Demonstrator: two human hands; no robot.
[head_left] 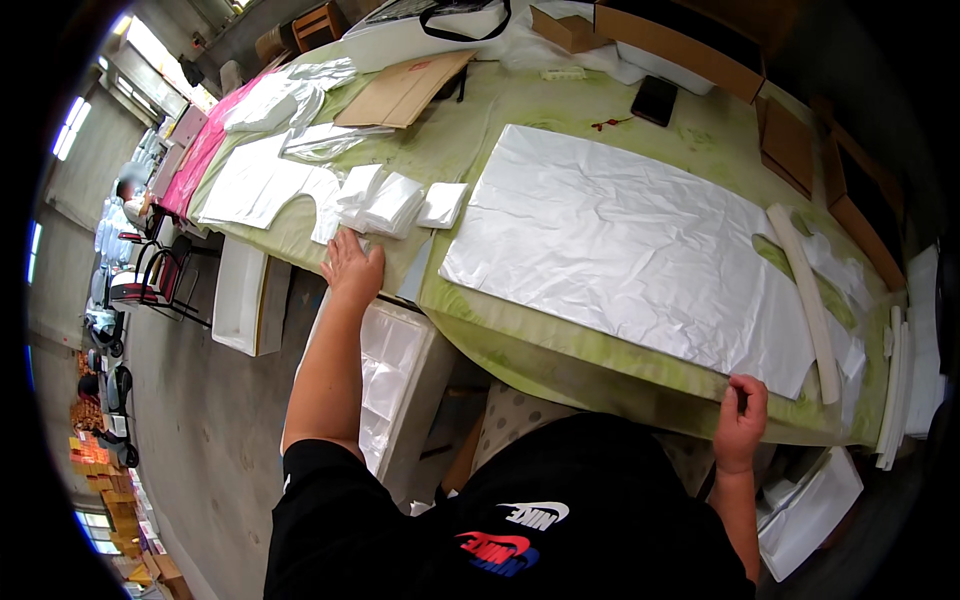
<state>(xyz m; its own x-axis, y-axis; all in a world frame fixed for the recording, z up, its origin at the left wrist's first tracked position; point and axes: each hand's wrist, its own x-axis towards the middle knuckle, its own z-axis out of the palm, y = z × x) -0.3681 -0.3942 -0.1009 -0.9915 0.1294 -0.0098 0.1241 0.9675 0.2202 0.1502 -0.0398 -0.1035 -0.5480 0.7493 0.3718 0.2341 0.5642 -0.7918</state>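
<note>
A large crinkled silvery-white sheet [620, 240] lies flat on the green-covered table [560, 345]. My right hand [740, 410] is at the table's near edge, fingers curled by the sheet's near right corner; whether it pinches the sheet cannot be told. My left hand [352, 268] rests flat with fingers spread on the table's left end, touching a pile of small folded white pieces [385, 205]. A long white strip [806, 300] lies along the sheet's right side.
White bags [290, 95], a brown envelope [400, 90], a black phone [655, 100] and cardboard boxes [670, 45] sit farther back. White foam trays [395, 385] stand beneath the table's left end. Another person [128, 195] sits far off to the left.
</note>
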